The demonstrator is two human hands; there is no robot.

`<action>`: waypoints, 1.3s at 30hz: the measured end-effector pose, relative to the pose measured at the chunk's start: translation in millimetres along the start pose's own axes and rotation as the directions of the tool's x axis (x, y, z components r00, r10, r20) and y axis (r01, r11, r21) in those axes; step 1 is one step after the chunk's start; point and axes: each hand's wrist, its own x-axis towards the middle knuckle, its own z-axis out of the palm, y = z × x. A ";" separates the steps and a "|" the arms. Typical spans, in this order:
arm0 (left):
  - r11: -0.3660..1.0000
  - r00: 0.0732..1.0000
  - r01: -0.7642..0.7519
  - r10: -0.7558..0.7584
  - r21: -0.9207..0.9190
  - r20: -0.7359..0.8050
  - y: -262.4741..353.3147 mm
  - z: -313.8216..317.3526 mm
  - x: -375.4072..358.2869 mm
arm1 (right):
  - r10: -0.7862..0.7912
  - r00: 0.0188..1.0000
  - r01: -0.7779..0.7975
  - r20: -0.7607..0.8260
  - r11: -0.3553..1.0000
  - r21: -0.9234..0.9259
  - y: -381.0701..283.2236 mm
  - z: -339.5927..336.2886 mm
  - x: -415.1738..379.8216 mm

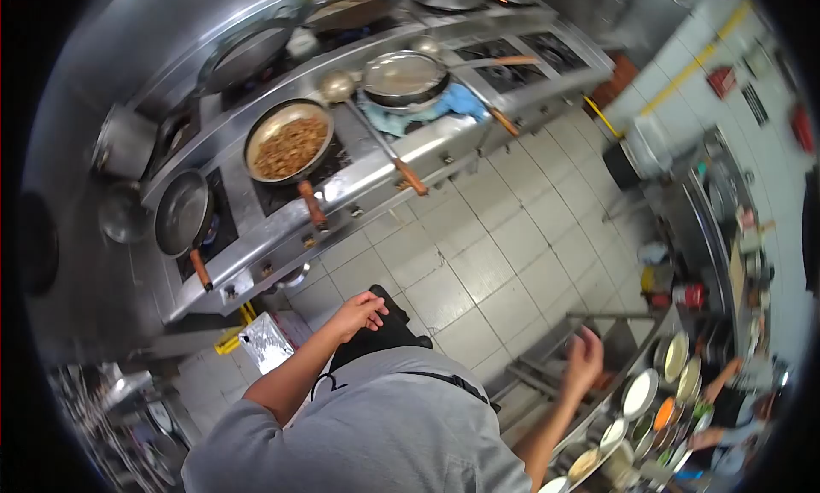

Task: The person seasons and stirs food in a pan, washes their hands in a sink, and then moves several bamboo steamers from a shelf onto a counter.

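My left hand is in front of my body, above the dark trousers. Its fingers are loosely bent and a little apart, and I see nothing held in them. My right hand is raised at my right side near the metal rack, blurred by motion, with its fingers stretched out and nothing visible in it. Ahead on the stove, a frying pan holds browned, chopped food. To its left is a dark frying pan, its wooden handle pointing towards me. Neither hand touches a pan.
A covered pan sits by a blue cloth, with ladles nearby. Large pots stand along the back. A foil-covered box is at my left. Bowls of ingredients line the right counter, where another person is.
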 end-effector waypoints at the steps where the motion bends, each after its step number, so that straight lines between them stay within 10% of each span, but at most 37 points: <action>1: 0.996 0.999 0.000 -0.004 -0.090 -0.047 -4.2 -21.1 3.2 | -0.017 0.978 0.007 0.206 0.999 0.050 -41.9 64.0 9.7; 4: 0.923 0.995 -0.061 0.025 -0.379 -0.098 -13.9 -78.7 15.3 | -0.281 0.741 0.225 0.609 0.960 0.169 -148.9 208.9 36.1; 9: 0.585 0.947 -0.319 0.233 -0.746 -0.221 71.3 -106.5 14.7 | -0.490 0.474 0.743 0.732 0.668 -0.034 -159.6 422.1 84.6; 13: 0.491 0.920 -0.341 0.350 -0.802 -0.177 143.2 -109.5 22.4 | -0.392 0.449 0.790 0.803 0.594 -0.152 -121.0 527.2 96.8; 15: 0.500 0.917 -0.349 0.358 -0.792 -0.178 152.8 -108.4 30.3 | -0.198 0.502 0.580 0.842 0.799 -0.159 -113.9 553.3 93.0; 17: 0.633 0.951 -0.306 0.228 -0.711 -0.207 154.5 -109.1 38.8 | -0.238 0.384 0.583 0.892 0.812 -0.034 -122.1 558.9 89.5; 19: 0.595 0.958 -0.287 0.192 -0.751 -0.214 163.1 -110.3 38.0 | 0.033 -0.015 -0.153 0.999 0.988 -0.035 -173.5 533.4 83.6; 20: 0.588 0.957 -0.289 0.194 -0.755 -0.215 159.4 -113.6 43.9 | -0.014 0.024 -0.245 1.000 0.969 0.020 -195.2 521.0 79.3; 31: 0.639 0.928 -0.334 0.095 -0.693 -0.360 192.0 -106.5 64.1 | 0.017 0.089 0.108 0.996 0.994 -0.027 -266.3 370.5 149.0; 34: 0.684 0.871 -0.424 0.129 -0.593 -0.474 192.8 -96.8 71.4 | -0.081 -0.068 0.609 0.994 0.786 0.105 -284.7 370.1 166.5; 37: 0.706 0.861 -0.425 0.123 -0.566 -0.493 190.1 -69.6 45.8 | -0.227 -0.301 0.792 0.926 0.481 0.375 -318.4 350.4 193.1; 39: 0.738 0.865 -0.397 0.100 -0.546 -0.492 183.3 -53.6 26.0 | -0.113 -0.317 0.790 0.942 0.519 0.328 -345.1 342.8 217.9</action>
